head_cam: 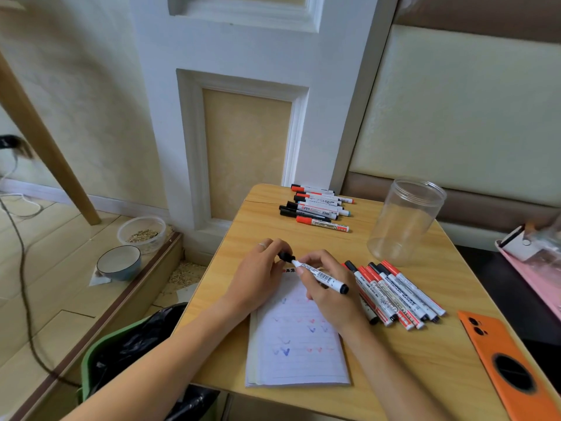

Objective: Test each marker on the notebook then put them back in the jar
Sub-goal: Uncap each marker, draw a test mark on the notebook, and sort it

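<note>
One white-barrelled marker (321,276) (black end, barcode label) is pinched in the right hand (326,287); at its 10 o'clock, the left hand (258,275) grips the black cap (286,256).

Notebook (296,338) on table (425,354), marker rows behind (317,208) and right (397,294), jar (405,221) behind the latter.

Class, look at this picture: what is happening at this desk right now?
A person sits at a small wooden table testing markers. The right hand holds a black marker while the left hand grips its cap at the tip end, just above a notebook already covered in blue and red ticks. One group of markers lies right of the notebook, another at the far edge. The clear jar stands empty, so no marker has gone back yet.
</note>
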